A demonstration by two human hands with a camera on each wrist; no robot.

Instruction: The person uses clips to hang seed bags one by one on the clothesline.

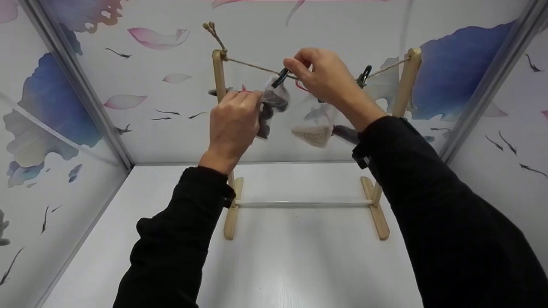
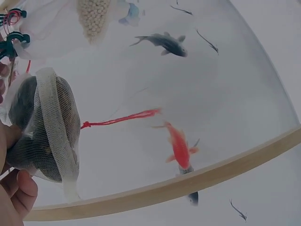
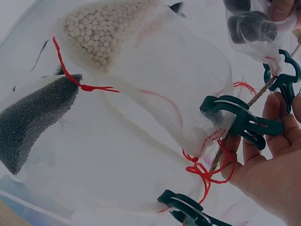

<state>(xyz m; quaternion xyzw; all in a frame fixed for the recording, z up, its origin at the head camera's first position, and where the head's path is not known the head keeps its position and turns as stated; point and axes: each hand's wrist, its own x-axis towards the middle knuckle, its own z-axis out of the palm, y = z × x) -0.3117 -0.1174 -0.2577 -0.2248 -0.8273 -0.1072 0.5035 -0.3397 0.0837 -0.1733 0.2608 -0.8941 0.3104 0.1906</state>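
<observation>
A twine line [image 1: 254,65] runs between two wooden posts. My left hand [image 1: 234,117] grips a white mesh drawstring bag [image 2: 56,122] holding several dark, rounded pieces. A red cord [image 2: 122,118] trails from this bag. At the bag's top, where it meets the twine, my right hand [image 1: 323,75] pinches a dark green clip [image 3: 284,82] by its handles. Beside that hand, a second green clip [image 3: 240,120] holds a mesh bag of white beads [image 3: 101,28]. A third clip [image 3: 186,207] is on the line near a bag with dark contents [image 3: 37,117].
The left post [image 1: 218,77] and right post [image 1: 406,85] stand on wooden feet, joined low down by a pale crossbar [image 1: 304,204]. Beneath is a white tabletop [image 1: 282,256]. Panels printed with fish and petals [image 1: 154,38] enclose the back and sides.
</observation>
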